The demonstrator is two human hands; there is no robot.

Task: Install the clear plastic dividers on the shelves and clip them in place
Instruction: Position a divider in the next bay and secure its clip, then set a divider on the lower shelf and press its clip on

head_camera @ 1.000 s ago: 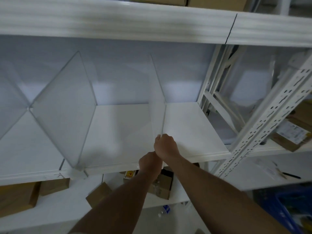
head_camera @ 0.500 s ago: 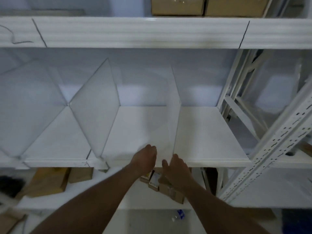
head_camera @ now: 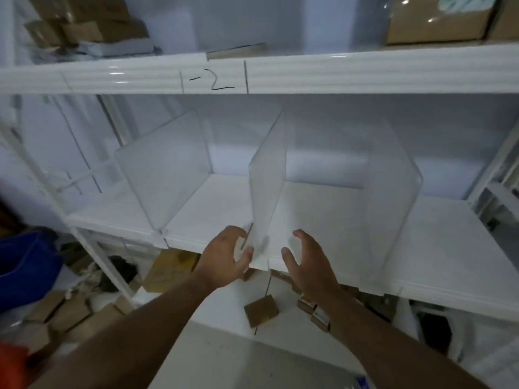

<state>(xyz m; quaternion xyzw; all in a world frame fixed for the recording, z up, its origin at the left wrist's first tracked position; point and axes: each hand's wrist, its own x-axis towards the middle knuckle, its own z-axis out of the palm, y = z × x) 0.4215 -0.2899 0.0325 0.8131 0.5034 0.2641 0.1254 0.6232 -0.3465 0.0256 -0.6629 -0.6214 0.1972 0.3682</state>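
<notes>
Since half a second ago the right hand has let go: it now hangs spread and empty just right of the clear plastic divider panel, fingers apart and touching nothing. The left hand has closed in and now pinches the panel's lower front corner between thumb and fingers. The view has also shifted left. In my judgement the panel is seated and the clipping step is in hand; a clip may sit under the left fingers, though blur there prevents confirmation.

The panel stands upright between the two hands on the white metal shelf board, its front edge at the shelf lip. It is transparent with a faint frosted sheen, thin, square-cornered. A second clear divider stands left of the left hand and a third right of the right hand.
</notes>
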